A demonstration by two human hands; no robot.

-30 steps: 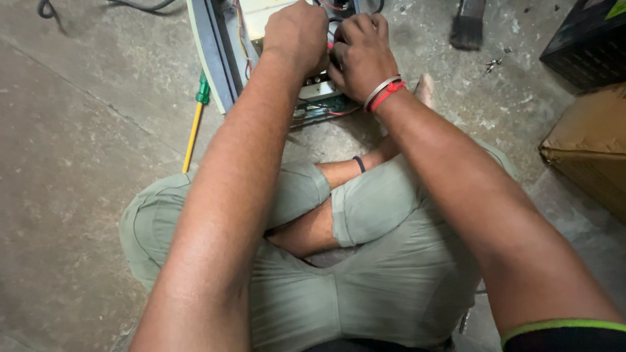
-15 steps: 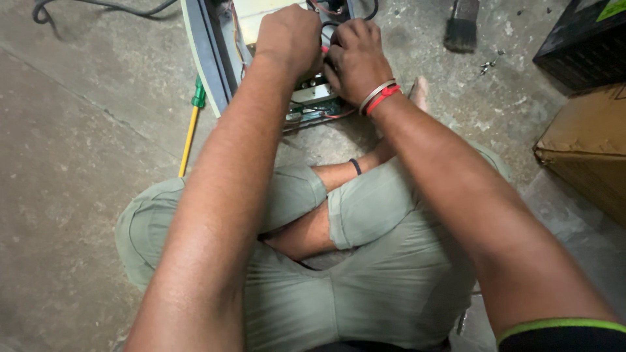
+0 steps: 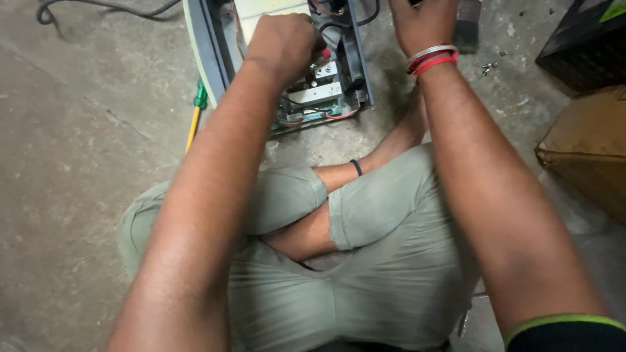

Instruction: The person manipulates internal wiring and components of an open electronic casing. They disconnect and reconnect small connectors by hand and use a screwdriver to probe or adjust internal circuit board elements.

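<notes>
Down on the bare concrete floor (image 3: 78, 195) you sit cross-legged in grey-green trousers (image 3: 365, 280), with an opened grey metal electronics case (image 3: 293, 72) just beyond your knees. Your left hand (image 3: 283, 42) is curled into a fist inside the case, above a green circuit board with silver blocks (image 3: 316, 91); a small red tip (image 3: 324, 53) peeks out beside the knuckles, so the fist is closed around something, though what it is stays hidden. Black wires (image 3: 329, 29) run past that hand inside the case. Your right hand (image 3: 424, 23) sits at the case's far right wall, near the top edge of the view, and its fingers are cut off there, so you cannot tell whether it is spread or gripping. Red and silver bangles (image 3: 432, 58) ring that wrist.

To the left of the case, a screwdriver with a green handle and yellow shaft (image 3: 195, 114) lies on the floor, apart from both hands. A black cable (image 3: 98, 6) trails across the upper left. A brown cardboard box (image 3: 587, 146) stands at the right, with a black crate (image 3: 580, 45) behind it. A dark brush-like tool (image 3: 466, 26) lies just beyond your right hand.
</notes>
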